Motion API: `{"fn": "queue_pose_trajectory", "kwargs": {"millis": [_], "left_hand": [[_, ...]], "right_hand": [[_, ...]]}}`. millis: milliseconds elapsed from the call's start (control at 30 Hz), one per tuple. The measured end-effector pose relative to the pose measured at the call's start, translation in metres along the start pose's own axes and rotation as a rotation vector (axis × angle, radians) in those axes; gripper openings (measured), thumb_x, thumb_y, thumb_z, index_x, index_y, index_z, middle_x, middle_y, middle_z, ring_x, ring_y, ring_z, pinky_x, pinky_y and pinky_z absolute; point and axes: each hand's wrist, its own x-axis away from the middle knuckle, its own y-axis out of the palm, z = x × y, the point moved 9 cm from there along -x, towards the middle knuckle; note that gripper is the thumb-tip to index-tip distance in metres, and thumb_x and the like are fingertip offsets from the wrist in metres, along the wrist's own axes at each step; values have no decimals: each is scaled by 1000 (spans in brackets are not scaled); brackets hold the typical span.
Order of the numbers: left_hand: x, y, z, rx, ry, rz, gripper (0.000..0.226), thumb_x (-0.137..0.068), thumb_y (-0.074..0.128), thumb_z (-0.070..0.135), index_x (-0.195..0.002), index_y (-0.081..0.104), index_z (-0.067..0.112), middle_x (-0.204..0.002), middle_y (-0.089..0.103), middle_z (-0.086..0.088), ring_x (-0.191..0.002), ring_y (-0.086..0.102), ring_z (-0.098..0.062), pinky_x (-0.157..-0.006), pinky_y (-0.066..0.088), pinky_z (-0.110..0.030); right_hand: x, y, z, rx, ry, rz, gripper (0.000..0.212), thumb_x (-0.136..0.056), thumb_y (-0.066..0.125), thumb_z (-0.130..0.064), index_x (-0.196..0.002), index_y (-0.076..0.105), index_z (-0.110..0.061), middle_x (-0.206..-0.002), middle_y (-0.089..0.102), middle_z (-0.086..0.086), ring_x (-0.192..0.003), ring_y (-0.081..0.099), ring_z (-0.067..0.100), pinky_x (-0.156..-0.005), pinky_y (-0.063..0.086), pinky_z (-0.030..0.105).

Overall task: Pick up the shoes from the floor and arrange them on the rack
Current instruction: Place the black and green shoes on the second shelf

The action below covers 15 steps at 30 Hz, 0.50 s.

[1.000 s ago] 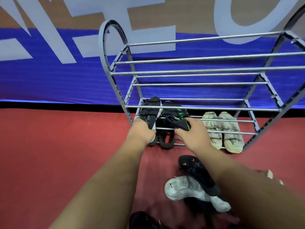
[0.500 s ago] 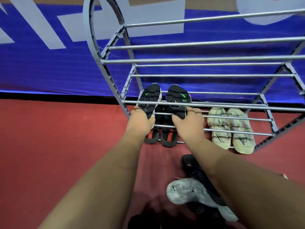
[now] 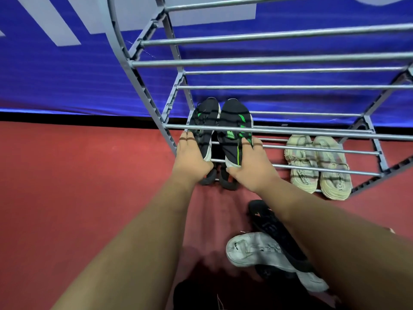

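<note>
Two black sneakers with green marks lie side by side on a lower tier of the grey metal rack (image 3: 268, 60), toes toward the wall. My left hand (image 3: 192, 159) grips the heel of the left sneaker (image 3: 204, 128). My right hand (image 3: 250, 166) grips the heel of the right sneaker (image 3: 234, 130). A pair of black sandals (image 3: 225, 184) sits on the bottom tier under them, mostly hidden. A beige pair (image 3: 319, 166) rests on the bottom tier to the right.
On the red floor in front of the rack lie a white sneaker (image 3: 254, 249) and a black shoe (image 3: 272, 229), partly under my right forearm. Another dark shoe (image 3: 201, 294) shows at the bottom edge. A blue banner wall (image 3: 67, 81) stands behind the rack.
Both hands have pushed the black and green sneakers further onto the tier, and they now lie flat and parallel. The view has moved closer to the rack.
</note>
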Motion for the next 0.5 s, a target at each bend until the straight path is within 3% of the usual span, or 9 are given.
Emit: {"fn": "queue_pose_trajectory", "kwargs": {"millis": [167, 300, 400, 500], "left_hand": [[17, -5, 1, -40, 131, 46, 109, -70, 79, 19, -163, 23, 6, -170, 19, -6, -159, 14, -23, -129, 22, -37], [38, -19, -8, 22, 153, 200, 76, -71, 72, 8, -143, 47, 10, -146, 45, -3, -136, 44, -29, -110, 46, -45], [51, -24, -12, 35, 153, 288, 68, -76, 75, 6, -140, 50, 8, -141, 50, -6, -130, 48, -30, -108, 46, -42], [54, -26, -18, 50, 71, 329, 63, -81, 78, 9, -139, 52, 8, -137, 53, -8, -128, 50, -29, -105, 47, -40]], "right_hand": [[-1, 4, -8, -31, -26, 80, 110, -77, 90, -53, -160, 37, -5, -167, 22, 18, -158, 25, 31, -127, 28, 39], [0, 2, -14, 41, -76, 12, 117, -77, 91, -53, -163, 29, -3, -166, 19, 19, -157, 25, 33, -128, 25, 36], [4, 1, -12, 108, -124, -43, 108, -82, 84, -42, -166, 25, -9, -169, 12, 15, -155, 31, 35, -125, 32, 37], [8, -1, -14, 72, -155, -19, 97, -82, 82, -38, -162, 34, -9, -165, 21, 15, -150, 39, 34, -124, 35, 39]]}}
